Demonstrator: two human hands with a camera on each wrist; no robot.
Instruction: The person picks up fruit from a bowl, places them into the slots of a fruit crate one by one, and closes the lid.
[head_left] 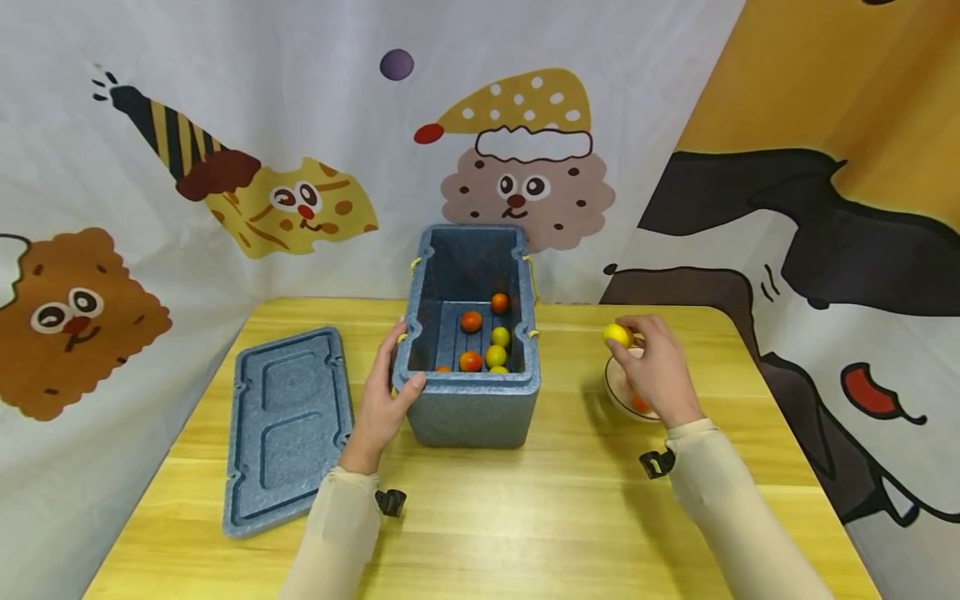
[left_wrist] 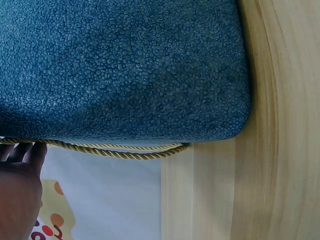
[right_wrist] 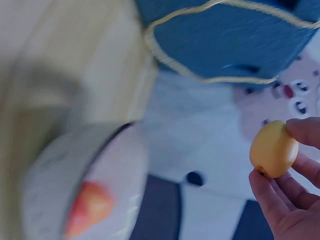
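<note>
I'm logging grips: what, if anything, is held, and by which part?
The right hand pinches a yellow fruit near its ends; the left hand grips the blue box at its near left corner.

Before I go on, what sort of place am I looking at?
Probably an indoor spot staged for recording tabletop work, though I can't be certain: a wood-grain table stands before a hanging cloth printed with cartoon faces, and a small black device sits at each wrist.
</note>
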